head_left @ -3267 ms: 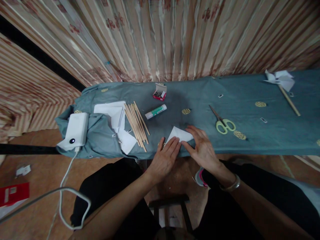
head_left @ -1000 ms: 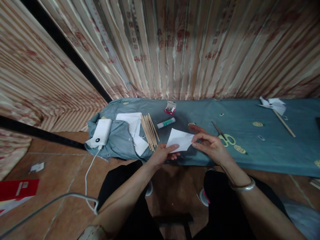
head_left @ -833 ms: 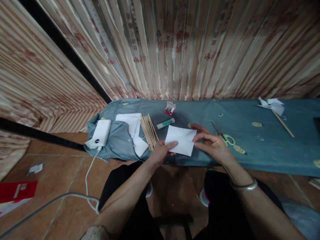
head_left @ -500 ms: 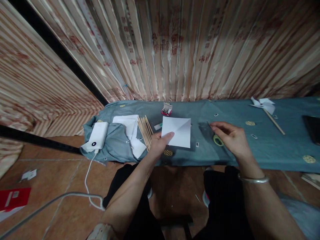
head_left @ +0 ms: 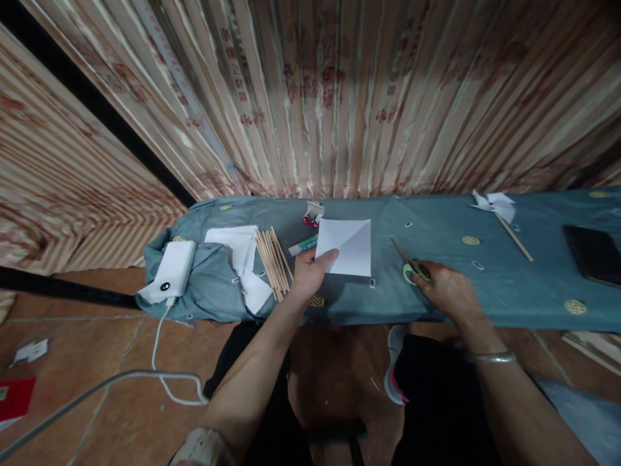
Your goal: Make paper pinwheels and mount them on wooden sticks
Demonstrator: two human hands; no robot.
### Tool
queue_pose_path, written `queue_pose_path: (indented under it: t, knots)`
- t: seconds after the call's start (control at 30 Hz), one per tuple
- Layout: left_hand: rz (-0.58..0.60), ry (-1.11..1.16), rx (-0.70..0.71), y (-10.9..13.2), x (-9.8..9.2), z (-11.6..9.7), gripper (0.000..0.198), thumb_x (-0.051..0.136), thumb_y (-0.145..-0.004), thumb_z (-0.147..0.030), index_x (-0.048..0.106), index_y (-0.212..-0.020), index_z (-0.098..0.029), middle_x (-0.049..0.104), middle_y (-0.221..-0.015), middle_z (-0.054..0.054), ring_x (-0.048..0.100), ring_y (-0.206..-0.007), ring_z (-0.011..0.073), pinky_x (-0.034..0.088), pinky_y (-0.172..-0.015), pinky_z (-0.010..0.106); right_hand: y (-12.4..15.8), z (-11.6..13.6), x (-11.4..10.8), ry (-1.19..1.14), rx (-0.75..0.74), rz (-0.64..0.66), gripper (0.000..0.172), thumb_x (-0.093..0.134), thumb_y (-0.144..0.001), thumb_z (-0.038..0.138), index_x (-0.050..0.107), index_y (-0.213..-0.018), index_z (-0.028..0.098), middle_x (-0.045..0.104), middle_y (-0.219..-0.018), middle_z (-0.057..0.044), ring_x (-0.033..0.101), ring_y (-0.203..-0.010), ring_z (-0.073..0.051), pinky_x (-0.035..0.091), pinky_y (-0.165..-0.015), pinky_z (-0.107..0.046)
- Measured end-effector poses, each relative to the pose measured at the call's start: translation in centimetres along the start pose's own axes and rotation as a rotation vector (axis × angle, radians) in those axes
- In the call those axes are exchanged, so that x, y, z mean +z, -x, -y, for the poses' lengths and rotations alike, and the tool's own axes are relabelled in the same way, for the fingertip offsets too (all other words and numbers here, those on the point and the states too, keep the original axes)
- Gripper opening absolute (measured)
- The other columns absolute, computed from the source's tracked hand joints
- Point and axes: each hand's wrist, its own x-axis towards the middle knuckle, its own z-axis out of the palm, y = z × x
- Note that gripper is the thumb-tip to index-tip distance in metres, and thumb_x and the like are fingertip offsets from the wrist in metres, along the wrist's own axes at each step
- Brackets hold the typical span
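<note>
A creased white square sheet of paper (head_left: 352, 249) is pinched at its left edge by my left hand (head_left: 310, 272), thumb on top, above the cloth. Over to the right, my right hand (head_left: 449, 288) is closed around the pale green handles of a pair of scissors (head_left: 410, 268). The scissors' blades look together and point up and to the left, toward the far side of the table. Partly behind the paper lies a green and white tube (head_left: 305, 244), next to a small red and white box (head_left: 313, 215) with its lid up.
Several thin wooden sticks (head_left: 272, 262) lie left of my left hand, beside folded white paper (head_left: 242, 249). A white power bank (head_left: 175, 268) with a cable sits at the left end. On the right are a paper pinwheel (head_left: 499, 206) on a stick and a black phone (head_left: 592, 252).
My right hand has moved down onto the scissors' handles and closed on them. The paper stays in my left hand. The view has shifted slightly to the right.
</note>
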Motion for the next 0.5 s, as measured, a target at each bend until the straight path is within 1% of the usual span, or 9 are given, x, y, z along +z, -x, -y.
queue_pose_path:
  t: [0.1,0.17,0.27,0.3,0.33,0.4,0.43,0.47,0.5]
  knots:
    - [0.03,-0.017,0.03,-0.6,0.8,0.6,0.023,0.081,-0.058,-0.032,0.075,-0.071,-0.014,0.071,-0.07,0.002,0.06,-0.063,0.0147,0.046,-0.066,0.028,-0.6,1.2,-0.6,0.052,0.023,0.017,0.033,0.054,-0.088,0.033,0.069,-0.111,0.014,0.076,-0.089,-0.018,0.073,-0.079,-0.031,0.051,-0.065,-0.036]
    - [0.048,-0.034,0.047,-1.0,1.3,1.0,0.022,0.08,-0.059,-0.032,0.075,-0.071,-0.014,0.071,-0.068,0.002,0.061,-0.063,0.0158,0.047,-0.068,0.029,-1.1,1.8,-1.1,0.068,0.042,0.056,0.033,0.054,-0.089,0.03,0.068,-0.113,0.012,0.075,-0.09,-0.02,0.073,-0.082,-0.031,0.05,-0.066,-0.035]
    - [0.054,-0.046,0.065,-1.3,1.7,1.4,0.02,0.079,-0.06,-0.031,0.075,-0.07,-0.014,0.07,-0.066,0.002,0.061,-0.064,0.0165,0.047,-0.07,0.03,-1.6,2.1,-1.6,0.006,0.114,0.097,0.031,0.053,-0.088,0.026,0.068,-0.111,0.011,0.075,-0.087,-0.02,0.073,-0.082,-0.032,0.049,-0.069,-0.036]
    - [0.051,-0.041,0.066,-1.4,1.8,1.4,0.02,0.08,-0.06,-0.031,0.076,-0.071,-0.015,0.071,-0.067,0.002,0.061,-0.064,0.0162,0.047,-0.069,0.03,-1.7,2.2,-1.6,-0.084,0.148,0.087,0.03,0.055,-0.087,0.026,0.069,-0.109,0.012,0.075,-0.088,-0.019,0.072,-0.082,-0.031,0.049,-0.069,-0.035]
    - [0.049,-0.031,0.064,-1.5,1.9,1.3,0.021,0.08,-0.059,-0.031,0.076,-0.072,-0.015,0.071,-0.068,0.002,0.061,-0.063,0.0159,0.046,-0.068,0.029,-1.7,2.2,-1.6,-0.244,0.198,0.074,0.029,0.058,-0.084,0.028,0.07,-0.106,0.014,0.076,-0.088,-0.017,0.072,-0.083,-0.03,0.049,-0.07,-0.035]
    - [0.046,-0.001,0.063,-1.5,1.9,1.0,0.024,0.082,-0.057,-0.031,0.077,-0.076,-0.016,0.073,-0.071,0.002,0.061,-0.062,0.0149,0.046,-0.065,0.028,-1.7,2.4,-1.3,-0.683,0.314,0.073,0.03,0.067,-0.075,0.035,0.07,-0.099,0.017,0.075,-0.087,-0.012,0.07,-0.08,-0.026,0.05,-0.066,-0.033]
    - [0.042,0.013,0.067,-1.6,1.9,0.9,0.025,0.083,-0.056,-0.031,0.078,-0.076,-0.016,0.074,-0.072,0.002,0.061,-0.062,0.0146,0.046,-0.065,0.028,-1.7,2.6,-1.2,-0.912,0.368,0.093,0.035,0.072,-0.069,0.039,0.07,-0.097,0.018,0.075,-0.085,-0.009,0.069,-0.078,-0.024,0.05,-0.064,-0.032]
    - [0.036,0.026,0.071,-1.6,1.8,0.7,0.026,0.083,-0.056,-0.031,0.078,-0.076,-0.016,0.074,-0.073,0.002,0.061,-0.062,0.0145,0.046,-0.065,0.028,-1.6,2.9,-1.0,-1.074,0.4,0.124,0.043,0.075,-0.064,0.045,0.07,-0.096,0.018,0.074,-0.082,-0.007,0.068,-0.073,-0.023,0.05,-0.06,-0.031]
    - [0.026,0.036,0.073,-1.7,1.7,0.6,0.026,0.084,-0.055,-0.031,0.077,-0.075,-0.016,0.074,-0.072,0.002,0.062,-0.062,0.0146,0.047,-0.066,0.028,-1.5,3.3,-0.9,-1.174,0.412,0.155,0.05,0.076,-0.06,0.05,0.069,-0.097,0.017,0.073,-0.08,-0.007,0.068,-0.07,-0.021,0.05,-0.058,-0.03]
